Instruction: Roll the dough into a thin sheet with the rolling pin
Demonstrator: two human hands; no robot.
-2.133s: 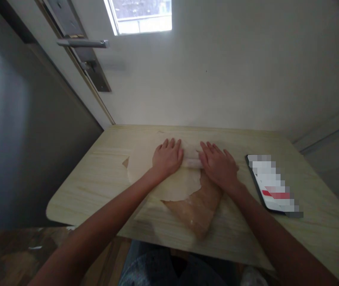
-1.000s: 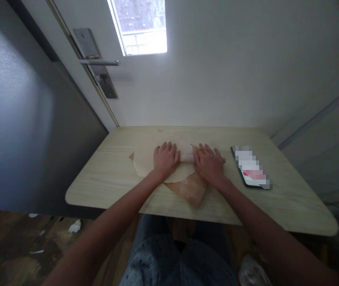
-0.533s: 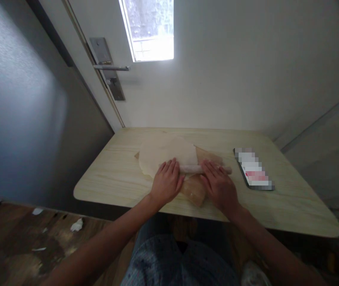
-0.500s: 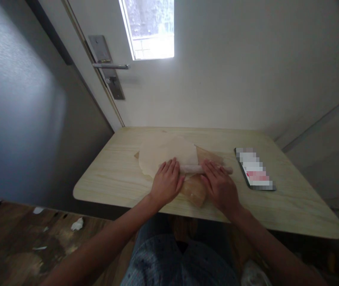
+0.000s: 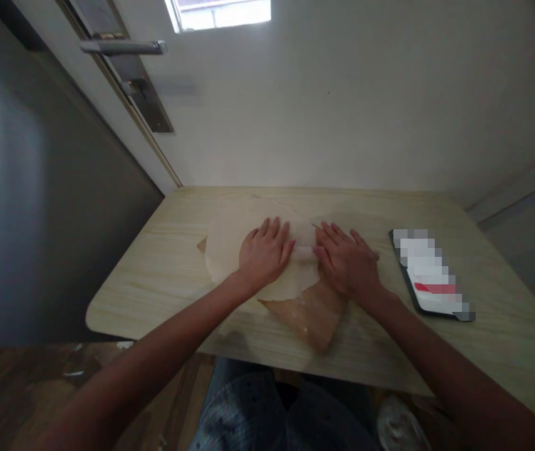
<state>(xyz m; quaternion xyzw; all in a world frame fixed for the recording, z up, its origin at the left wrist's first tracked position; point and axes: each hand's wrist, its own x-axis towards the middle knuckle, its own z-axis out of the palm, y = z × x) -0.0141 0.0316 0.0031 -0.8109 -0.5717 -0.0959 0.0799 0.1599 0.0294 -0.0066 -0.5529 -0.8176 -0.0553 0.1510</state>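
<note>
A pale rolling pin point(image 5: 304, 252) lies crosswise on a thin, wide sheet of dough point(image 5: 230, 235). My left hand point(image 5: 266, 252) rests on the pin's left part, palm down, fingers stretched forward. On the pin's right part my right hand point(image 5: 346, 257) presses flat, its fingers also extended and its thumb pointing inward. Both palms cover most of the pin; only its middle and a bit of the right end show. Brown paper point(image 5: 317, 316) lies beneath the dough and sticks out toward me, with a small corner at the left.
The light wooden table point(image 5: 150, 269) stands against a white door with a metal handle point(image 5: 126, 47). A phone point(image 5: 430, 275) with a blurred screen lies to the right of my right hand. Below the front edge is a see-through container or bag point(image 5: 401, 426), indistinct.
My view has tilted down and come closer. The pin and both hands have moved forward over the dough. More dough and brown paper show on the near side of the pin.
</note>
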